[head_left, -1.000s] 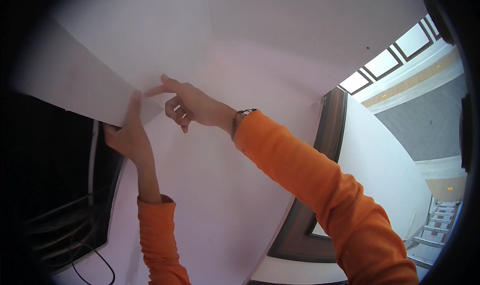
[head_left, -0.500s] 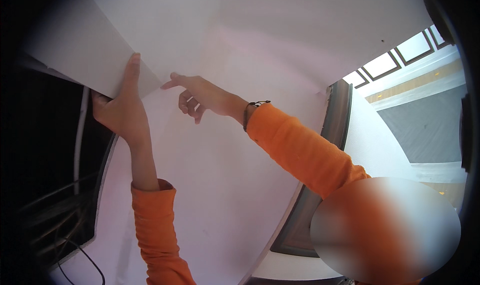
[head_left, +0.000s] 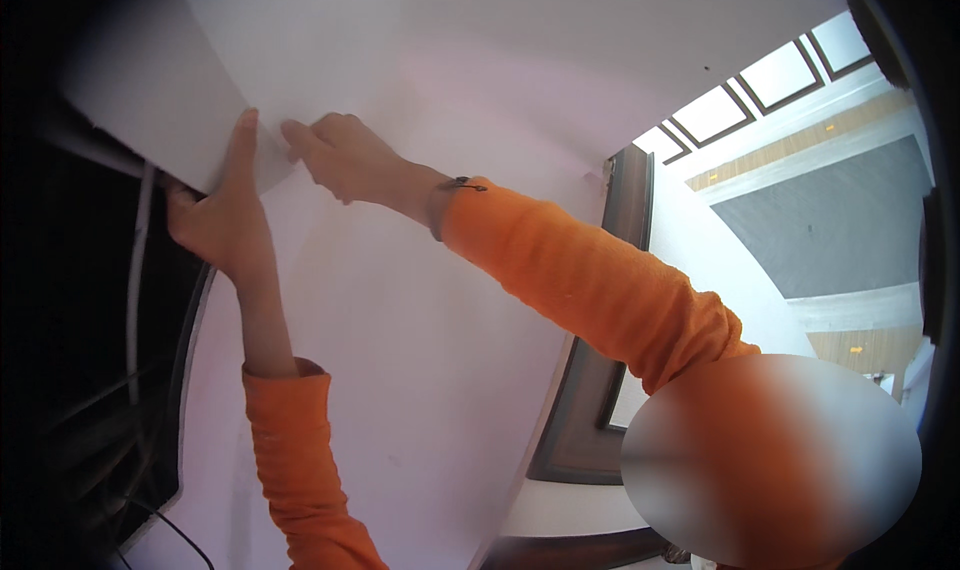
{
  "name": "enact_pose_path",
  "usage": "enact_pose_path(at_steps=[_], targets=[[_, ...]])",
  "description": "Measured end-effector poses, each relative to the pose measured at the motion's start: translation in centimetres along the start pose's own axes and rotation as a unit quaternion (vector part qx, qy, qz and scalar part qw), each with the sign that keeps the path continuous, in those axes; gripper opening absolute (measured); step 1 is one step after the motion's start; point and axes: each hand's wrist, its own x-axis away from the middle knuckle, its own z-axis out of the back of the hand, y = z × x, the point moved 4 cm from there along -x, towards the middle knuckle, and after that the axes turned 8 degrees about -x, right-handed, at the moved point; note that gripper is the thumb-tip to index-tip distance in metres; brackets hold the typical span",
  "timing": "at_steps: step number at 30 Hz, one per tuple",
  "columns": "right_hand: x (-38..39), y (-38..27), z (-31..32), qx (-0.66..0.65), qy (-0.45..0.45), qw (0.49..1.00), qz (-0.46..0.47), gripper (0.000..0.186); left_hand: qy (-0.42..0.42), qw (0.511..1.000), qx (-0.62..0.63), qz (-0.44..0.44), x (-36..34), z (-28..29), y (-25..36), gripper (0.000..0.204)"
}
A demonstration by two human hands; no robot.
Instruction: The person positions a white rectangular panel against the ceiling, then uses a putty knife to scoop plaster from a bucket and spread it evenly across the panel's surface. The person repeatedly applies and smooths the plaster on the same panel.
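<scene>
A pale white board [head_left: 150, 90] with an angled crease or edge meets a lighter pinkish-white surface [head_left: 390, 350] overhead. My left hand [head_left: 225, 220], in an orange sleeve, grips the board's lower edge, thumb stretched up along its face and fingers curled toward the dark gap. Just to its right, my right hand [head_left: 335, 160], with a dark cord bracelet at the wrist, has curled fingers against the board's corner. What lies within those fingertips is hidden.
A dark opening [head_left: 110, 330] with a pale conduit [head_left: 135, 270] and loose wires lies at the left. A dark wooden frame [head_left: 545, 435] edges a white wall. At the right are framed bright panes [head_left: 775, 75] and a grey surface [head_left: 820, 220]. A blurred oval covers the lower right.
My left hand has moved up and left. My right hand's fingers have curled in from a spread pose and now sit closer to the corner.
</scene>
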Motion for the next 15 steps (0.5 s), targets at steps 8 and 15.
enact_pose_path(at_steps=[8,15], targets=[[1.5,-4.0,0.7,-0.055,-0.030,0.997,0.042,0.066,-0.027,0.999,-0.032,0.016,0.6,1.4,0.2,0.074],[1.3,-3.9,1.9,-0.134,-0.013,0.991,0.021,0.068,-0.033,0.998,-0.035,0.033,0.4,1.5,-0.2,0.067]])
